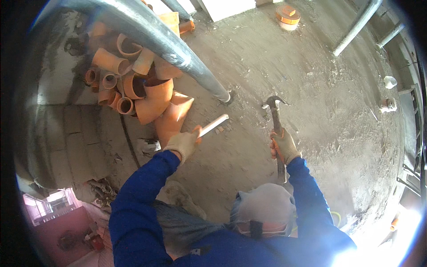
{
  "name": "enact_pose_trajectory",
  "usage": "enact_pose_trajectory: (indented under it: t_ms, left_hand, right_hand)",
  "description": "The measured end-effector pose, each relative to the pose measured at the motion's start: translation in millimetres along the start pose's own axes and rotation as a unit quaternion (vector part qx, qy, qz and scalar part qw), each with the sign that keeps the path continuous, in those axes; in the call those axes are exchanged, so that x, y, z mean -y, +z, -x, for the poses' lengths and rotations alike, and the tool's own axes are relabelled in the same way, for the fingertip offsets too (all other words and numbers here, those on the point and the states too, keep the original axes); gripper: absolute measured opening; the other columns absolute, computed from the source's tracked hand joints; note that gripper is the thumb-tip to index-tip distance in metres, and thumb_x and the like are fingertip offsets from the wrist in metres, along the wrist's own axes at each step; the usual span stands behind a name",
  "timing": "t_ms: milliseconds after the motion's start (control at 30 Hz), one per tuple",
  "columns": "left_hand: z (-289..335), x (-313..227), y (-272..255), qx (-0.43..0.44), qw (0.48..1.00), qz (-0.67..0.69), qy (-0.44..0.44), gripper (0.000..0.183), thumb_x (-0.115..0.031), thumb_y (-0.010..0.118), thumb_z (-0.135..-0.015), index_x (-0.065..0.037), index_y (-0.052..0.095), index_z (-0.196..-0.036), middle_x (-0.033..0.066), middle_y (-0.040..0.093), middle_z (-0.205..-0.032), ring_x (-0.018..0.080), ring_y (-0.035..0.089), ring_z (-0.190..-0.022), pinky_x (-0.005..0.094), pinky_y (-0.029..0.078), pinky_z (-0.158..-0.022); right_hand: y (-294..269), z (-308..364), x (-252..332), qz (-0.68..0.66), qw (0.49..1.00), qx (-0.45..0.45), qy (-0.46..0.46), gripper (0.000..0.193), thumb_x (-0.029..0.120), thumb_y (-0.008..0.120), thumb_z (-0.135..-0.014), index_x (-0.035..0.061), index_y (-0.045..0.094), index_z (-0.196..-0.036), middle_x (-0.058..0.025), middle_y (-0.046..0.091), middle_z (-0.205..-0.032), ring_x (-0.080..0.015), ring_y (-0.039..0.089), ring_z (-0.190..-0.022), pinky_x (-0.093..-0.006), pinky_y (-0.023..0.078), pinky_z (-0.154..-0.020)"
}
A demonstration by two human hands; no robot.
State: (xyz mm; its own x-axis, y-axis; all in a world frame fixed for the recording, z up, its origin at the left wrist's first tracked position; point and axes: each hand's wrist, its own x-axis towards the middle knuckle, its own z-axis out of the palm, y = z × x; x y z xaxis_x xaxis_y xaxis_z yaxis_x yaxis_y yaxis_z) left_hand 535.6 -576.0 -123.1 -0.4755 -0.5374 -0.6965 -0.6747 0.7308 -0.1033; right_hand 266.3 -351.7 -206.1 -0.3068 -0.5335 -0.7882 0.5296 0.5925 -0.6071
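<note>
My right hand (286, 146), in a pale work glove with bare or orange-looking fingertips, is wrapped round the handle of a claw hammer (276, 116). The hammer's head points away from me, and the end of its handle sticks out below my fist. In my left hand (183, 144), gloved the same way, is a short, narrow pale bar (214, 124) that slants up to the right. Glare hides its kind. Its far end is apart from the hammer, above the grey floor (249, 147).
Orange pipe fittings (153, 98) lie heaped at the far left. A thick metal pole (178, 55) slants down to the floor beside them. An orange-capped fitting (288, 17) stands far off; another pole (356, 29) is at right. A white dust mask (264, 209) covers the lower middle.
</note>
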Motion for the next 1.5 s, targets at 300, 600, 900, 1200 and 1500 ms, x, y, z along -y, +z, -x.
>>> enact_pose_trajectory:
  t_ms: [300,600,900,1200,1500]
  left_hand:
    - [-39,16,32,-0.045,0.999,-0.008,0.014,0.049,-0.038,0.045,-0.101,-0.022,0.041,-0.148,0.0174,0.070,-0.095,0.0364,0.070,-0.089,0.0507,0.055,-0.077]
    - [-81,33,103,-0.113,0.962,0.246,0.023,0.046,-0.049,0.050,-0.099,-0.013,0.058,-0.126,0.0182,0.069,-0.086,0.0354,0.069,-0.084,0.0486,0.053,-0.070]
    - [-91,-69,154,-0.046,0.585,0.786,-0.193,0.044,-0.060,0.057,-0.093,-0.016,0.057,-0.089,-0.0030,0.043,-0.050,0.0133,0.040,-0.036,0.0342,0.032,-0.032]
    - [-111,-121,174,-0.128,0.471,0.864,-0.125,0.036,-0.048,0.055,-0.100,-0.016,0.052,-0.084,-0.0062,0.043,-0.051,0.0088,0.036,-0.036,0.0299,0.025,-0.031]
    - [-145,-131,191,-0.292,0.601,0.725,-0.166,0.039,-0.042,0.060,-0.099,-0.003,0.063,-0.099,0.0008,0.057,-0.067,0.0146,0.049,-0.055,0.0336,0.041,-0.050]
  right_hand:
    - [8,-5,-19,0.059,0.997,-0.020,-0.036,0.020,0.017,0.057,-0.096,0.0096,0.048,-0.112,-0.0036,0.048,-0.073,-0.0127,0.045,-0.046,-0.0307,0.038,-0.038]
    - [42,32,-16,0.144,0.985,0.000,-0.093,0.026,0.016,0.063,-0.091,0.0063,0.054,-0.114,-0.0034,0.057,-0.072,-0.0130,0.056,-0.053,-0.0303,0.046,-0.045]
    - [61,41,47,0.397,0.861,0.031,-0.315,0.041,0.020,0.066,-0.090,0.0055,0.052,-0.126,-0.0175,0.069,-0.088,-0.0345,0.070,-0.074,-0.0419,0.053,-0.064]
    - [113,54,96,0.434,0.781,0.070,-0.443,0.044,0.023,0.065,-0.091,0.0092,0.052,-0.132,-0.0220,0.069,-0.096,-0.0389,0.069,-0.092,-0.0439,0.054,-0.074]
    - [149,10,110,0.721,0.659,0.038,-0.213,0.034,0.033,0.062,-0.094,0.0062,0.057,-0.116,-0.0248,0.068,-0.100,-0.0426,0.067,-0.096,-0.0493,0.053,-0.079]
